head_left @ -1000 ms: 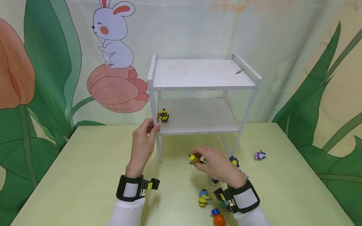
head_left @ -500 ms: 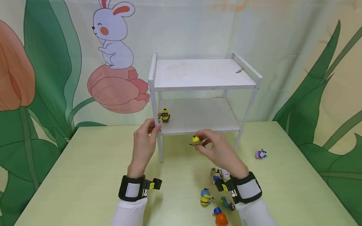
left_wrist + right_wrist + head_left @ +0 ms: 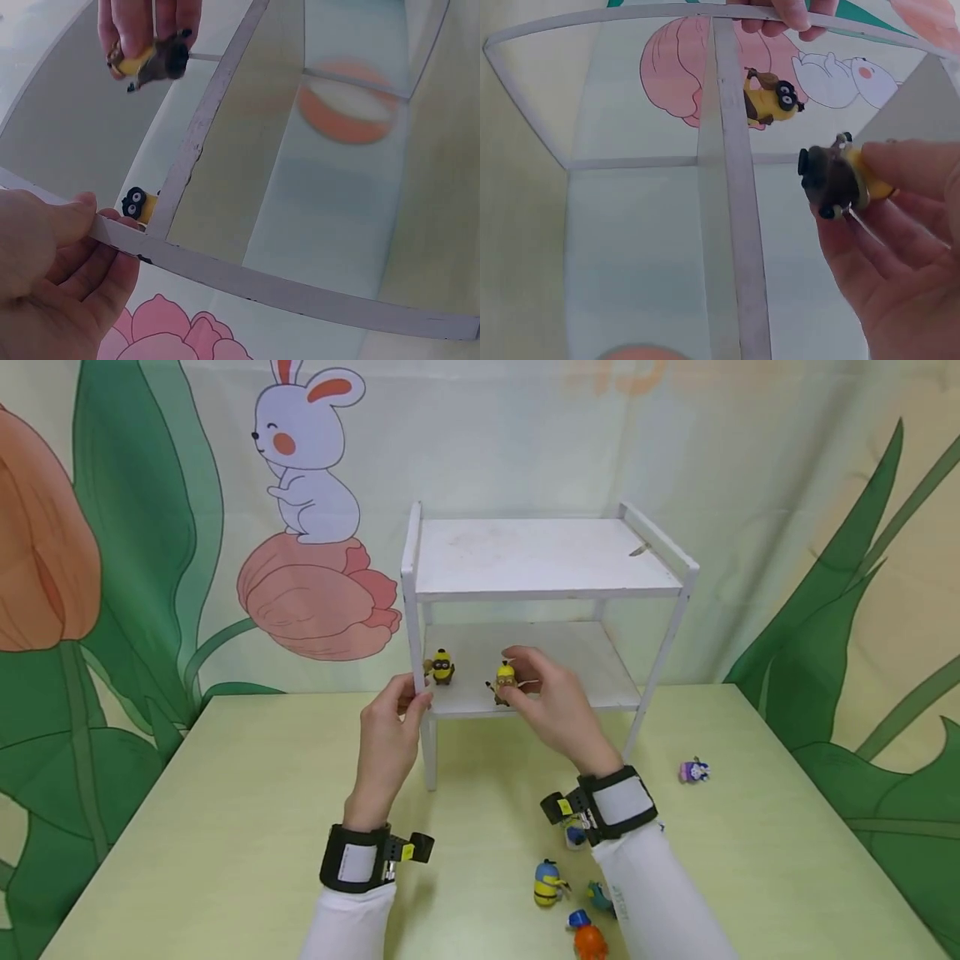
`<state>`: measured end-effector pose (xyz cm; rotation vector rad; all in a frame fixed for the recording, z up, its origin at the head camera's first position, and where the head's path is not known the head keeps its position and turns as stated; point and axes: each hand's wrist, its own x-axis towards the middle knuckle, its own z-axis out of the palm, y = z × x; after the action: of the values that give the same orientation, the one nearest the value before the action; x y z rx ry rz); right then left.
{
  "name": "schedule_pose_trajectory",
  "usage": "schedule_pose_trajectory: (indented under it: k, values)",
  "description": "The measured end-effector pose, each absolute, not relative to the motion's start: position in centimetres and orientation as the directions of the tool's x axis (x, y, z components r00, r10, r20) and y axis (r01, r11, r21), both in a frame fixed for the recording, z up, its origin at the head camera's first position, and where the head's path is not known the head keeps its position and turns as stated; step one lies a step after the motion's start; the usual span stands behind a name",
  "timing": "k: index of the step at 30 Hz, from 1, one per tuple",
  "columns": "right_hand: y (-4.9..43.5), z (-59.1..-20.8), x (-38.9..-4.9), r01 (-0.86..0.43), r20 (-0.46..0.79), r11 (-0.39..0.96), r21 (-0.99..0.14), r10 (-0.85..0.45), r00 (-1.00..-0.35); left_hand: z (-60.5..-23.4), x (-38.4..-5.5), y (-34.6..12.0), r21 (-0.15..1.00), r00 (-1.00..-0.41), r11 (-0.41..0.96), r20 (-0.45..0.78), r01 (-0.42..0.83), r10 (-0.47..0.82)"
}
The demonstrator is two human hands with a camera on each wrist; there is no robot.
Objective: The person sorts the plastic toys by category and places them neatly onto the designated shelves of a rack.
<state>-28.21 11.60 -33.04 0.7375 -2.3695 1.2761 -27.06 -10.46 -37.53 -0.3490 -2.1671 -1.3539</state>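
My right hand pinches a small yellow-and-brown minion figurine by its body, at the front of the lower shelf of a white two-tier rack. Whether its feet touch the shelf I cannot tell. In the right wrist view the held figurine's dark underside faces the camera. With thumb and fingers my left hand grips the rack's front left post. Just behind that post a second minion figurine, with black goggles, stands upright on the lower shelf.
On the table under my right forearm lie several figurines: a blue-and-yellow one, a teal one and an orange one with a blue cap. Farther right lies a purple-and-white figurine. A printed curtain hangs behind the rack.
My right hand has lifted the minion figurine from low over the table up to the lower shelf's front, turning it upright. The left hand keeps its grip on the post.
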Motion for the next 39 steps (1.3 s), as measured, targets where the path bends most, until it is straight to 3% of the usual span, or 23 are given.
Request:
schedule_pose_trajectory:
  k: [8,39]
  values:
    - [9.4,-32.9,-30.2,-0.518,0.485,0.521,-0.678,-0.212,-0.848,-37.6,-27.1,-10.5,0.740,-0.812,0.467,0.579,0.485,-0.075]
    - [7.5,-32.8,-33.0,-0.415,0.345,0.585,-0.697,-0.233,-0.909,-37.5,-27.0,-10.8,0.723,-0.805,0.483,0.590,0.494,-0.059]
